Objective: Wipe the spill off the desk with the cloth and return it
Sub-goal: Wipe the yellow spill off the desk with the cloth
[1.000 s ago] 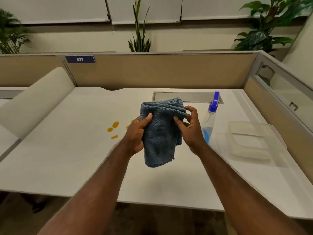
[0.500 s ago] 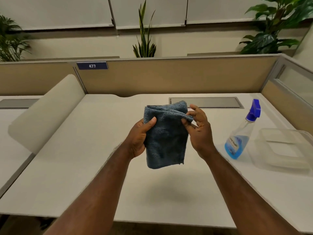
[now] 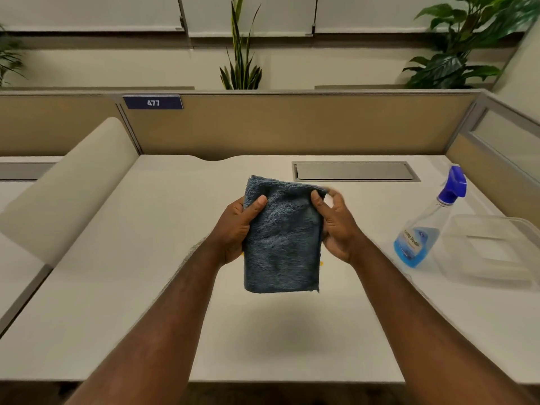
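Observation:
A folded blue-grey cloth [image 3: 282,238] hangs upright in the air above the middle of the white desk [image 3: 117,287]. My left hand [image 3: 236,229] grips its left edge with the thumb across the front. My right hand [image 3: 336,226] holds its right edge, thumb on the front, fingers partly spread and blurred. The orange spill is almost wholly hidden behind the cloth; one small orange speck [image 3: 321,263] shows at the cloth's right edge.
A spray bottle [image 3: 423,229] with blue liquid and a blue nozzle stands at the right, next to a clear plastic container [image 3: 493,249]. A grey cable hatch [image 3: 353,171] lies at the back. Tan partition walls [image 3: 292,124] close the back and right. A rounded divider [image 3: 67,188] rises at the left.
The view has swung left, so the bottle and container sit further right. The orange drops seen a second ago are now behind the cloth. My right hand has slid to the cloth's right edge.

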The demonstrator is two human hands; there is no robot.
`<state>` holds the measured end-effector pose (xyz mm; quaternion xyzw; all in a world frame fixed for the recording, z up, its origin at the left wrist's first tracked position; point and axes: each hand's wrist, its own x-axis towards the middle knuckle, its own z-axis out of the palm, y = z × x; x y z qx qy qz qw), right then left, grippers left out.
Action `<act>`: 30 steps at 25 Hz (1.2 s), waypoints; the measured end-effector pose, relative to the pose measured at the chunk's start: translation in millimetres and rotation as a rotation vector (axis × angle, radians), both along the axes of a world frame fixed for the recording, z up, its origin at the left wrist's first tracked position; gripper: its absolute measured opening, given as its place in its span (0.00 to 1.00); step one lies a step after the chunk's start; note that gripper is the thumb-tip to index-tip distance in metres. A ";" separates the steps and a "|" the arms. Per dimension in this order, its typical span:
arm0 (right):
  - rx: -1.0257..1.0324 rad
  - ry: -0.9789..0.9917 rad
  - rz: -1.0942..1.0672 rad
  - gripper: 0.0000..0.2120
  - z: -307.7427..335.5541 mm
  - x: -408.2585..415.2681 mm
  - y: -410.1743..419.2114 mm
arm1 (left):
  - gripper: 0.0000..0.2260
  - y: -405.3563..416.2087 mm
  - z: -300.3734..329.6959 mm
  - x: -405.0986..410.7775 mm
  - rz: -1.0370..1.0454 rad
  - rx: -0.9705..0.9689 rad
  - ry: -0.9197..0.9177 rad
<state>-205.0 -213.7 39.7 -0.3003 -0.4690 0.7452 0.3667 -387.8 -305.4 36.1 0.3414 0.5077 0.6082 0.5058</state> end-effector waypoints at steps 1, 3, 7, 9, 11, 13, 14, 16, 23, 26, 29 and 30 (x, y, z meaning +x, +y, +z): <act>-0.087 -0.034 0.098 0.16 -6.1 1.5 0.1 | 0.14 -0.5 -4.0 -2.9 0.001 -0.017 -0.003; -0.129 -0.080 0.266 0.20 -21.1 2.9 1.5 | 0.12 -0.3 -14.2 -7.8 -0.012 -0.056 -0.028; -0.193 0.030 0.294 0.13 -37.9 -10.1 3.5 | 0.17 12.0 -29.0 -16.2 -0.023 -0.077 -0.059; -0.243 0.052 0.153 0.13 -43.5 -18.0 12.0 | 0.18 24.9 -39.2 -21.1 0.032 -0.084 0.174; -0.158 -0.021 -0.048 0.11 -49.6 -19.2 28.4 | 0.18 32.5 -61.4 -34.5 0.164 -0.128 0.603; 0.059 -0.238 -0.280 0.09 -53.7 -14.8 50.7 | 0.23 30.4 -88.8 -54.5 0.277 -0.167 0.976; 0.184 -0.355 -0.405 0.09 -56.0 -9.9 60.8 | 0.26 25.3 -102.5 -64.0 0.299 -0.188 1.095; 0.388 -0.547 -0.638 0.12 -60.5 2.9 79.0 | 0.29 13.2 -129.7 -82.1 0.289 -0.255 1.260; 0.522 -1.033 -0.735 0.16 -112.1 42.8 110.5 | 0.34 -11.6 -188.2 -114.1 0.291 -0.510 1.346; 0.588 -1.167 -0.600 0.19 -139.5 32.5 106.4 | 0.34 -13.4 -197.8 -122.2 0.268 -0.524 1.294; 0.458 -1.222 -0.512 0.21 -160.7 -1.4 109.2 | 0.33 -20.1 -204.5 -134.9 0.232 -0.488 1.270; 0.391 -1.241 -0.488 0.22 -166.0 -13.6 109.4 | 0.33 -23.6 -205.6 -139.9 0.223 -0.471 1.256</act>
